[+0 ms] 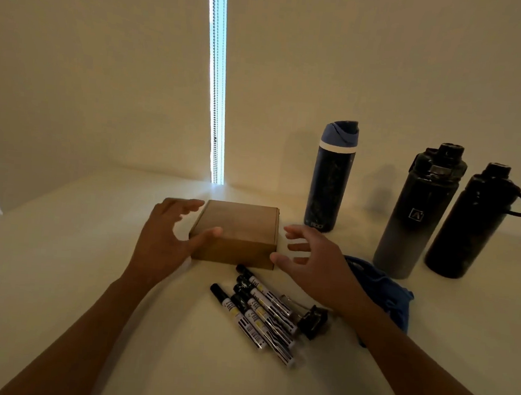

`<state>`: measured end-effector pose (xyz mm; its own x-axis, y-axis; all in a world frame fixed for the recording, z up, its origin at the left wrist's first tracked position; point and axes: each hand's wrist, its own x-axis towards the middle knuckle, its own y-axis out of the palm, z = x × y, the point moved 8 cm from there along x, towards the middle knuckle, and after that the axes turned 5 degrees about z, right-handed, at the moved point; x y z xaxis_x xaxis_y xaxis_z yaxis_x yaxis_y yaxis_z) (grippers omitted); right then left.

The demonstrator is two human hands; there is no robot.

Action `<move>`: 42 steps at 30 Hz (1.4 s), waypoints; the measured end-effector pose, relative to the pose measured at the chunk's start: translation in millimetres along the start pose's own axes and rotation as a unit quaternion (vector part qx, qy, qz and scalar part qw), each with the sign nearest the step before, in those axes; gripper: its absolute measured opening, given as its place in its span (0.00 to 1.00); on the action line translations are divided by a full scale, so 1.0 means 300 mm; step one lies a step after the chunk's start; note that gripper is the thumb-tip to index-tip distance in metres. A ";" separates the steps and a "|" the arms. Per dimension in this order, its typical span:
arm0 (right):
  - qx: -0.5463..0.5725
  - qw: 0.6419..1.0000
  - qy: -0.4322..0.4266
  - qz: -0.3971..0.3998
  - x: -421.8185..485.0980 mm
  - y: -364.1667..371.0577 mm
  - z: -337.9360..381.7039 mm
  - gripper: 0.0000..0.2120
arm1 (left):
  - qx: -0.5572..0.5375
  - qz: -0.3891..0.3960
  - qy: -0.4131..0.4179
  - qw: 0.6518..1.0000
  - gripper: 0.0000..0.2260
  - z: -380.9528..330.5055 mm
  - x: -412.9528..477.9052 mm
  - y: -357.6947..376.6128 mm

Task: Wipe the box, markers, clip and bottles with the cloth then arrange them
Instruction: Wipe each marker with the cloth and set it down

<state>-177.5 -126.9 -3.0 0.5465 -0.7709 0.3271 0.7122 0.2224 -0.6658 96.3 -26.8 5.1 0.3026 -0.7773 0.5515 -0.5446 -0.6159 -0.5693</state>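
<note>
Box, brown flat cardboard [235, 233]: centre of pale bench [88, 276], lid shut. Left hand [167, 236] at left edge, thumb touching top, fingers apart. Right hand [307, 258] just beside right edge, fingers spread, holding nothing.
Blue crumpled cloth [386, 293]: right, under right forearm, unheld.
Black-capped white markers [261, 314], black binder clip [314, 321]: near side.
Three dark tall bottles [421, 211]: far right, upright.
Step judged: box wipe not begun. Next: take cloth, steady box.

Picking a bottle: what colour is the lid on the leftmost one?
Blue lid with a white band, head view.
</note>
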 end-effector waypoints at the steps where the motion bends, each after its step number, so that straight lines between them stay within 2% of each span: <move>1: 0.011 1.000 0.019 0.009 0.008 0.010 0.002 0.28 | -0.017 0.004 -0.027 0.999 0.25 0.041 -0.013 -0.014; 5: 0.039 0.998 0.049 0.024 0.033 0.050 0.010 0.18 | -0.065 0.031 -0.110 0.991 0.20 0.139 -0.046 -0.024; 8: 0.048 0.997 0.050 0.022 0.049 0.071 0.028 0.16 | -0.087 0.017 -0.124 0.988 0.11 0.167 -0.041 -0.027; 12: 0.049 0.998 0.038 0.025 0.096 0.115 0.068 0.15 | -0.109 -0.014 -0.134 0.985 0.06 0.198 -0.028 -0.035; 17: 0.055 0.998 0.027 0.018 0.171 0.161 0.078 0.15 | -0.088 -0.050 -0.149 0.984 0.06 0.237 0.003 -0.046; 27: 0.078 0.997 0.017 0.015 0.226 0.193 0.042 0.18 | -0.071 -0.066 -0.149 0.984 0.07 0.281 0.049 -0.034; 33: 0.089 0.996 0.022 0.018 0.205 0.177 0.012 0.17 | -0.051 -0.097 -0.115 0.987 0.07 0.250 0.057 -0.050; 37: 0.092 0.995 0.024 0.011 0.180 0.133 -0.009 0.12 | 0.025 -0.122 -0.043 0.991 0.13 0.172 0.055 -0.060; 42: 0.066 0.998 0.024 0.000 0.130 0.052 -0.019 0.09 | 0.089 -0.103 0.059 0.989 0.13 0.030 0.038 -0.027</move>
<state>-147.6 -157.0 -4.5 0.5272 -0.7977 0.2928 0.7658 0.2966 -0.5706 111.3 -31.7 10.5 0.2944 -0.6194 0.7278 -0.3313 -0.7804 -0.5303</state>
